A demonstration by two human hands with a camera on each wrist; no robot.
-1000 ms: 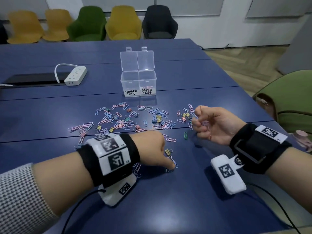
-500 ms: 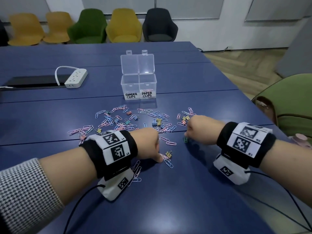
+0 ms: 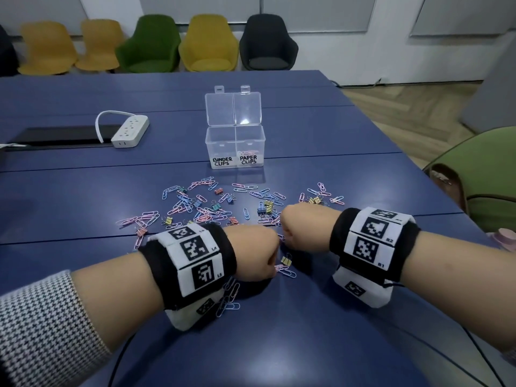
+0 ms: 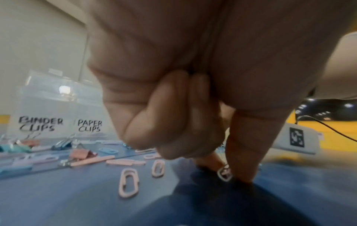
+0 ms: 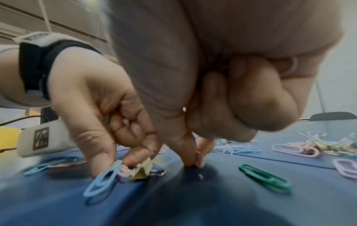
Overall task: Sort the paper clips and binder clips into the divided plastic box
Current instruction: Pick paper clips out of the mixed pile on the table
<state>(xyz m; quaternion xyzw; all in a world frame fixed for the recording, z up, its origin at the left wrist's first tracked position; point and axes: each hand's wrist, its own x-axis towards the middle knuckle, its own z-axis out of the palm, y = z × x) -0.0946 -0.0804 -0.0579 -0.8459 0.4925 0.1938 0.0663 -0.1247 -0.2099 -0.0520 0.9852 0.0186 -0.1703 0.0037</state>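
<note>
The clear divided box (image 3: pixel 220 146) stands open at mid-table, labelled BINDER CLIPS on the left and PAPER CLIPS on the right; a few paper clips (image 3: pixel 247 153) lie in the right half. Pastel paper clips and binder clips (image 3: pixel 212 208) are scattered in front of it. My left hand (image 3: pixel 259 255) is knuckles-up, and its thumb and forefinger pinch a pale paper clip (image 4: pixel 224 172) on the table, beside a yellow binder clip (image 5: pixel 142 169). My right hand (image 5: pixel 193 163) is close beside it. Its thumb and forefinger press together on the tabletop, and its curled fingers hold paper clips (image 5: pixel 291 65).
A green paper clip (image 5: pixel 264 177) lies just right of my right hand. A white power strip (image 3: pixel 129 131) and a black panel (image 3: pixel 55 135) sit at the far left. Chairs (image 3: pixel 209 46) line the far wall, and a green chair (image 3: pixel 488 177) stands by the table's right edge.
My right hand has turned palm-down and dropped left onto the table next to the left hand, still holding its clips. The left hand stays at the near clips.
</note>
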